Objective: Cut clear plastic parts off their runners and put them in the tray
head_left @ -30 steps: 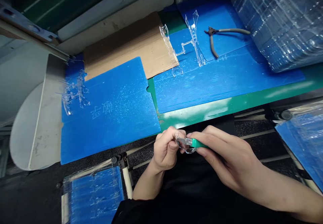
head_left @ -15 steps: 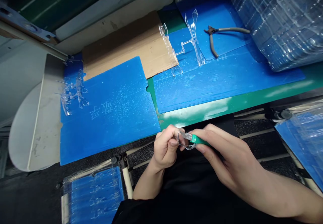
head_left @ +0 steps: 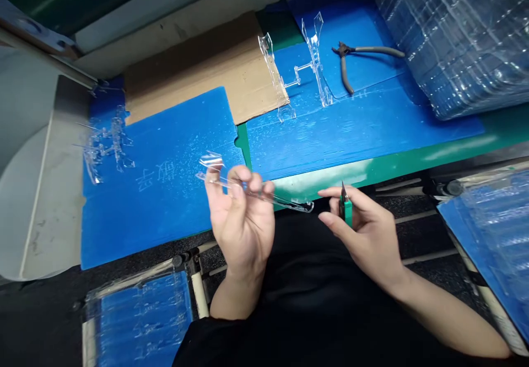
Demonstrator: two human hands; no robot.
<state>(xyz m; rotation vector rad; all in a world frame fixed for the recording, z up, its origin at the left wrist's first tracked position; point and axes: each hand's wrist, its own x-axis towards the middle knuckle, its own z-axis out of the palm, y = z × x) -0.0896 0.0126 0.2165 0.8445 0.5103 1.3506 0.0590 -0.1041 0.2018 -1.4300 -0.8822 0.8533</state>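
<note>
My left hand (head_left: pixel 243 218) is closed on a long clear plastic part (head_left: pixel 289 201), its palm turned up. The part lies slantwise across the fingers, its curved end up at the left and its narrow end toward my right hand. My right hand (head_left: pixel 367 224) holds a small knife with a green handle (head_left: pixel 347 212), its dark pointed blade upward and apart from the clear part. Joined clear plastic parts (head_left: pixel 316 64) rest on the blue sheet beyond my hands. More clear parts (head_left: pixel 109 146) lie at the left.
Grey-handled cutting pliers (head_left: pixel 347 61) lie at the back right, beside a tall stack of clear trays (head_left: pixel 450 42). Blue sheets (head_left: pixel 182 201) and brown cardboard (head_left: pixel 198 69) cover the green bench (head_left: pixel 355 169). Below stand racks with filled trays (head_left: pixel 144 312) at the left and others (head_left: pixel 496 224) at the right.
My left hand has lifted and turned palm up, bringing the clear part into fuller view. The knife has come away from the part and now points upward in my right hand.
</note>
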